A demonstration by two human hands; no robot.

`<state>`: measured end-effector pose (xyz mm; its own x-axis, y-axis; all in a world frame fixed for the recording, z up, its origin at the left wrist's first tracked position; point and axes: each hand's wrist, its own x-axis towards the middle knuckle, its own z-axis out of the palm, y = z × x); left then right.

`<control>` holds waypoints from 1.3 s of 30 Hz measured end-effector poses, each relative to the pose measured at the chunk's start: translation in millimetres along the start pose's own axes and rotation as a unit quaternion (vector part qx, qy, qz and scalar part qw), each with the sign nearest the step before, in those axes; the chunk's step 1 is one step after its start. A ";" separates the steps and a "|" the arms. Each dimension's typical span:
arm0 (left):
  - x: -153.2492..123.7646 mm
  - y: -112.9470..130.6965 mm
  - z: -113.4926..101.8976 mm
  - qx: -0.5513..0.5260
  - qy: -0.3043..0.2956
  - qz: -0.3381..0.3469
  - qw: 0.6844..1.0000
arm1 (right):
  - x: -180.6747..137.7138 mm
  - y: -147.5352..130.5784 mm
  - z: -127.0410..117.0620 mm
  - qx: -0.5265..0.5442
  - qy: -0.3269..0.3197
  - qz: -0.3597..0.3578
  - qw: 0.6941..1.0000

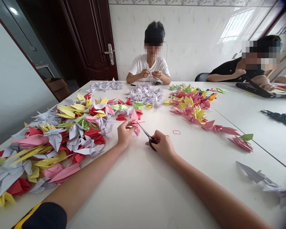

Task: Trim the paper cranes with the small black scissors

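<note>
My left hand point(124, 133) is closed in a pinch on a pink paper crane point(135, 123), held just above the white table point(143, 184). My right hand point(162, 144) grips black scissors point(148, 137) by the handles; the blades point up-left and reach the crane's lower tip. A small red rubber band point(176, 132) lies on the table just right of my right hand. A big heap of coloured paper cranes point(54, 136) spreads to the left of my left hand.
Across the table a person in a white shirt point(149, 65) handles something small, with lilac cranes point(146, 93) in front. More coloured cranes point(193, 103) trail to the right. Another person point(248, 68) sits far right. Grey cranes point(264, 183) lie near the right edge.
</note>
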<state>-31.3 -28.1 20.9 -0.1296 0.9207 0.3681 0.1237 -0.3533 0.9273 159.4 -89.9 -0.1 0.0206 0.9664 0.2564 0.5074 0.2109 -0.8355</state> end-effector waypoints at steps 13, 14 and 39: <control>1.0 -4.2 0.5 0.014 0.001 0.004 1.000 | 0.1 -2.2 -0.3 0.012 -0.022 0.009 1.000; 1.6 -5.4 0.3 0.008 0.000 -0.001 1.000 | 0.1 -2.7 -0.5 0.017 -0.026 0.013 0.999; 10.8 -9.0 -1.8 -0.249 0.091 -0.171 0.949 | 4.3 -10.5 -8.5 0.110 -0.012 0.041 0.993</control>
<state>-35.5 -15.3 16.6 -0.2516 0.9678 0.0045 -0.4307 -0.1161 0.8950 161.5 -89.2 13.9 0.0324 0.9843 0.1737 0.3047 0.1558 -0.9396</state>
